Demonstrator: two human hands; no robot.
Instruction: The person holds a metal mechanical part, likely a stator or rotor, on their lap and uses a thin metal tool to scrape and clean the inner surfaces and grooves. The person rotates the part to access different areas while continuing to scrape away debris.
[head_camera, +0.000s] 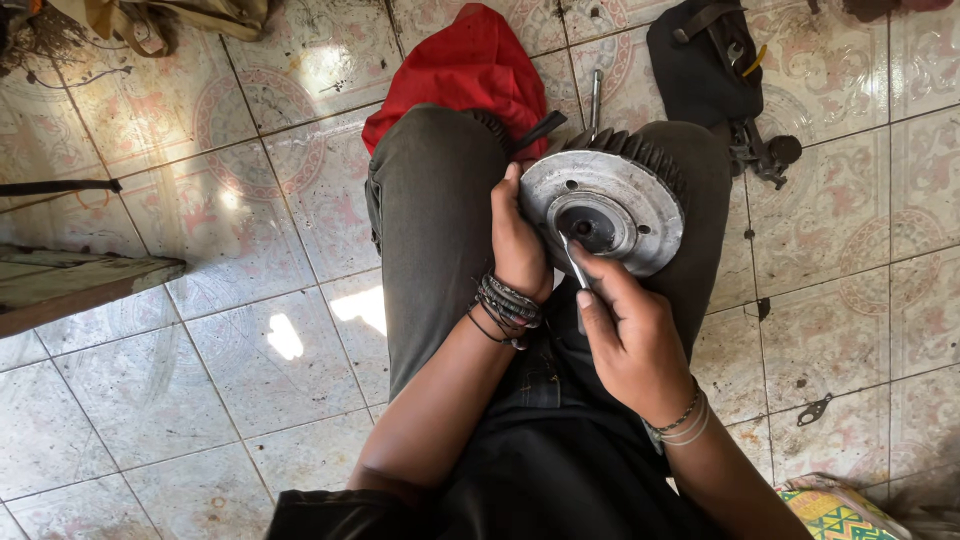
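Working the hub of a finned metal disc (603, 205) held on my lap.

Left hand (520, 245) grips the disc's rim, steadying it between my knees. Right hand (630, 335) has its fingers pinched on a thin metal tool (574, 262), tip at the centre recess. Judged: probing or scraping step; next move needs steady, light pressure.
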